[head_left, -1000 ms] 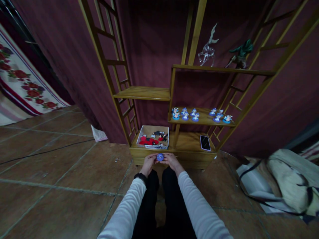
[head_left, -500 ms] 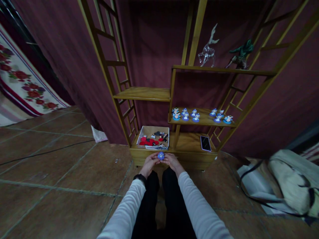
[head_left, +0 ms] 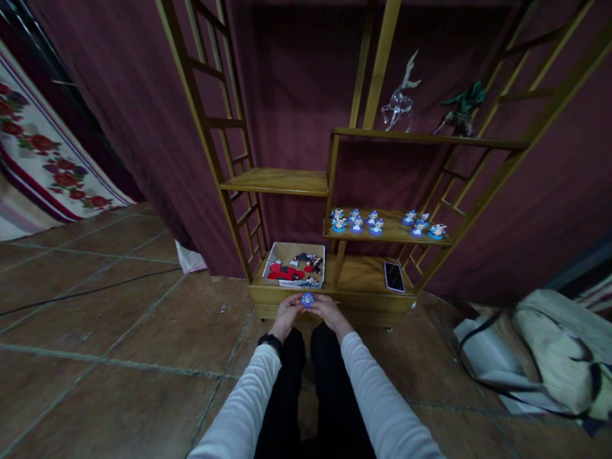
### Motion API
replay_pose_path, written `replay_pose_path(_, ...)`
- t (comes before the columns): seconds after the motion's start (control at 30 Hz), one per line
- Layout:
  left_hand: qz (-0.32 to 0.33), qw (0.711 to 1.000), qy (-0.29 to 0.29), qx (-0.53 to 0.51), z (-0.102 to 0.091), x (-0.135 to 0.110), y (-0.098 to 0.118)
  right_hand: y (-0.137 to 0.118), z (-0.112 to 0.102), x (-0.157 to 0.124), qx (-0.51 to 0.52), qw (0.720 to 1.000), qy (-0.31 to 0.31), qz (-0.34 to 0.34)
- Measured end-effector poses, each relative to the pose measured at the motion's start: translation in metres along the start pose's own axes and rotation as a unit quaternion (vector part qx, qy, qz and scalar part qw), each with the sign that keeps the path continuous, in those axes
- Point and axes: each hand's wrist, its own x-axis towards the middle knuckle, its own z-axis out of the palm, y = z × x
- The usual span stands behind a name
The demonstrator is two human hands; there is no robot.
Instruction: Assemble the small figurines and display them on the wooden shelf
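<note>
My left hand and my right hand meet in front of the low wooden shelf unit. Both pinch a small blue figurine between their fingertips, just below the shelf's bottom board. Directly behind it on that board sits a cardboard box holding red and dark pieces. Several matching blue figurines stand in rows on the middle shelf, with more figurines to the right.
A phone lies flat on the bottom board, right of the box. A glass deer and a green figure stand on the top shelf. A beige bag lies on the tiled floor at the right. My dark-trousered knees are below.
My hands stay together on the blue figurine, which has turned slightly between the fingers. The view has shifted a little.
</note>
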Motion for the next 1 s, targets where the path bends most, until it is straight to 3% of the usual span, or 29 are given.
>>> replay_pose_path(0.5, 0.01, 0.999, -0.023, 0.02, 0.001, -0.005, 0.004, -0.004, -0.001, -0.004, 0.007, 0.999, 0.027, -0.016)
replay_pose_path(0.73, 0.001, 1.0, -0.007, 0.029, 0.006, -0.007, 0.006, -0.009, -0.003, -0.008, -0.004, 1.0, 0.003, -0.024)
replay_pose_path(1.0, -0.006, 0.999, -0.034, 0.021, 0.016, -0.005, 0.007, -0.018, -0.013, -0.016, -0.006, 0.999, -0.006, -0.049)
